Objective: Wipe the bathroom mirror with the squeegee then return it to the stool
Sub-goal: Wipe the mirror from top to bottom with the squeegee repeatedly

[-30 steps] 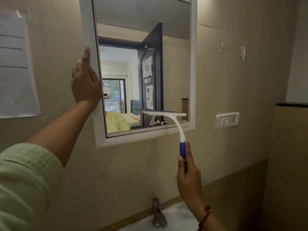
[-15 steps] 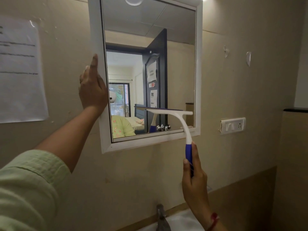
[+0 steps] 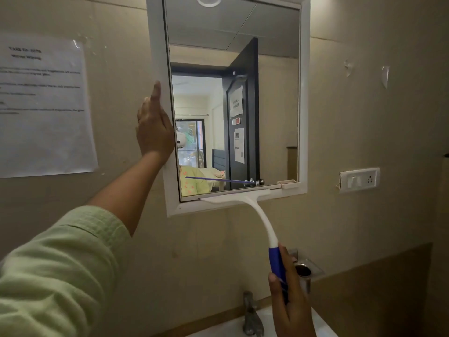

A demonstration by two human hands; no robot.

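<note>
- At the bottom edge of the bathroom mirror [image 3: 233, 98], the squeegee [image 3: 239, 199] blade is now lying flat along the lower white frame; a second ago it was crossing the glass higher up, so a downward stroke is finishing here.
- Right hand [image 3: 289, 295] is gripping the blue end of the squeegee handle, fingers wrapped round it, well below the mirror and just above the sink [image 3: 323, 324].
- Left hand [image 3: 154, 128] is pressing flat and open against the left side of the frame, grasping nothing, steadying it as before.
- Meaning for the task: this pass looks done; probably the blade is needing a lift off the frame for another stroke or for going back. Stool is not showing in view, so return path unknown.
- Edges: blade is sitting against the frame lip, no more room downward.
- Room: tap [image 3: 252, 317] and a chrome wall holder [image 3: 306, 271] are crowding the right hand; switch plate [image 3: 359, 180] is well apart to the right; paper notice [image 3: 43, 105] is on the wall beside the left arm.
</note>
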